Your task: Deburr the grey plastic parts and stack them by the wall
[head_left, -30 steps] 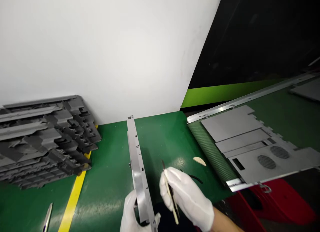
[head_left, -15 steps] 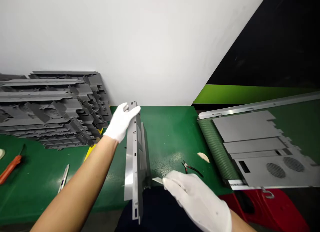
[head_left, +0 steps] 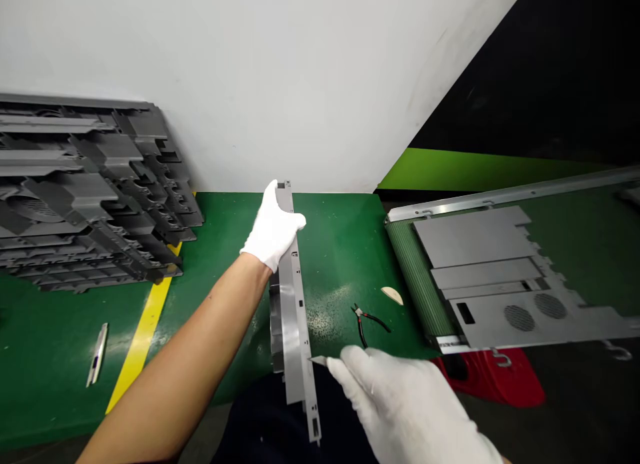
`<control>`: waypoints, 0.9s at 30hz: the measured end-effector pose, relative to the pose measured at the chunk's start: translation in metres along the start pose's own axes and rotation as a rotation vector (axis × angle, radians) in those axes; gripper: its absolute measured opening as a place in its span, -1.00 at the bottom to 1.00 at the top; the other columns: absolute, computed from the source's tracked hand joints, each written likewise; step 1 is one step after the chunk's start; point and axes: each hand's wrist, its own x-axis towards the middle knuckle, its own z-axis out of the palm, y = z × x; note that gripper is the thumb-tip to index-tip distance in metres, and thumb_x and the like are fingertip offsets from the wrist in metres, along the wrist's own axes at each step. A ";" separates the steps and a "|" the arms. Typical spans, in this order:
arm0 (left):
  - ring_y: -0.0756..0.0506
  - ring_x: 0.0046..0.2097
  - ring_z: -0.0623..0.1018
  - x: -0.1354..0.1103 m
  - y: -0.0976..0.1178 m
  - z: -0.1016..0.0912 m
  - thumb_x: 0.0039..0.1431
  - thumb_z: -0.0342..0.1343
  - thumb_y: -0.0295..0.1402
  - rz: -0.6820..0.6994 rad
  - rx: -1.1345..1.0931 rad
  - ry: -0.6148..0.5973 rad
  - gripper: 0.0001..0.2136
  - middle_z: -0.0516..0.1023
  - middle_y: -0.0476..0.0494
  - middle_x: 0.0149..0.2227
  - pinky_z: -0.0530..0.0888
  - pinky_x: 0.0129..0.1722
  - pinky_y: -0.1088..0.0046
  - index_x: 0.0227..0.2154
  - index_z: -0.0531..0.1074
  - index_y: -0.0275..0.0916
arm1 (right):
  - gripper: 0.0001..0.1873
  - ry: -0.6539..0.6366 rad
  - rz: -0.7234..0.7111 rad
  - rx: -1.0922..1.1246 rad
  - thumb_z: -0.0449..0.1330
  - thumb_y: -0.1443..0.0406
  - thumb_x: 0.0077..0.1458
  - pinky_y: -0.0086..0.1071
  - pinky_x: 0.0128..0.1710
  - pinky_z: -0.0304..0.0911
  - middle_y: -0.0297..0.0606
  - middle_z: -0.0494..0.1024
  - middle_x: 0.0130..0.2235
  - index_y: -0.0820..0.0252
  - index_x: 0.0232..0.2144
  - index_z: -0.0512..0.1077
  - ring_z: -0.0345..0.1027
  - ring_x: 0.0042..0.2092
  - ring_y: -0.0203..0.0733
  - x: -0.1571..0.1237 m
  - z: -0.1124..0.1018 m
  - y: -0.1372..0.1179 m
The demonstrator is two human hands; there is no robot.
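Observation:
A long grey sheet-metal part (head_left: 293,304) stands on edge on the green table (head_left: 335,251), running from the wall toward me. My left hand (head_left: 273,231), in a white glove, grips the part's far end with fingers wrapped over its top. My right hand (head_left: 400,404), also gloved, is closed on a small blade tool (head_left: 318,361) whose metal tip touches the part's near side.
A stack of grey metal parts (head_left: 85,191) lies at the left by the wall. Small pliers (head_left: 367,317) and a pale wedge (head_left: 393,295) lie right of the part. A conveyor (head_left: 425,297) carries a flat metal panel (head_left: 500,277). A knife (head_left: 97,354) lies near the yellow line (head_left: 143,337).
My left hand went from the part's near end to its far end and now grips it more firmly. The right hand's tool tip has stayed at the part's near side.

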 end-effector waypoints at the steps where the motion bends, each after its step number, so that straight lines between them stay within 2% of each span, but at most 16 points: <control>1: -0.12 -0.28 0.50 0.000 0.001 0.001 -0.19 0.16 -0.53 0.004 0.008 0.003 -0.22 0.55 -0.27 -0.06 0.50 -0.22 0.20 0.23 0.25 -0.20 | -0.53 0.007 -0.013 -0.007 -0.01 0.01 0.36 -0.35 -0.68 -0.27 -0.39 0.52 -0.58 0.03 -0.53 0.38 0.20 -0.69 -0.34 0.002 0.001 0.001; 6: -0.22 -0.14 0.53 0.000 0.003 0.007 -0.21 0.16 -0.53 -0.029 0.026 0.015 -0.20 0.50 -0.29 0.07 0.53 -0.15 0.16 0.24 0.24 -0.18 | -0.51 -0.001 -0.113 -0.041 -0.01 0.01 0.35 -0.31 -0.65 -0.35 -0.35 0.41 -0.66 0.06 -0.56 0.35 0.15 -0.72 -0.32 0.010 0.009 0.012; 11: -0.27 -0.04 0.54 0.000 0.005 0.010 -0.23 0.15 -0.57 -0.047 -0.016 0.002 -0.15 0.51 -0.22 0.01 0.52 -0.07 0.16 0.26 0.21 -0.17 | -0.54 -0.042 -0.166 -0.045 0.03 0.02 0.32 -0.29 -0.64 -0.41 -0.32 0.35 -0.69 0.08 -0.55 0.36 0.08 -0.73 -0.31 0.012 0.012 0.020; 16: -0.30 0.02 0.52 0.000 0.008 0.011 -0.24 0.14 -0.60 -0.043 -0.027 -0.003 -0.18 0.50 -0.20 0.01 0.50 -0.01 0.15 0.23 0.24 -0.16 | -0.52 -0.046 -0.144 -0.006 0.07 0.02 0.29 -0.29 -0.63 -0.44 -0.29 0.32 -0.72 0.10 -0.60 0.33 -0.02 -0.74 -0.33 0.013 0.010 0.020; 27: -0.29 0.03 0.51 0.000 0.005 0.009 -0.23 0.16 -0.58 -0.015 -0.015 0.003 -0.20 0.49 -0.21 0.04 0.50 0.00 0.16 0.22 0.25 -0.16 | -0.52 0.000 -0.128 -0.010 0.07 0.00 0.29 -0.29 -0.61 -0.44 -0.31 0.28 -0.72 0.10 -0.59 0.34 0.02 -0.73 -0.33 0.010 0.013 0.022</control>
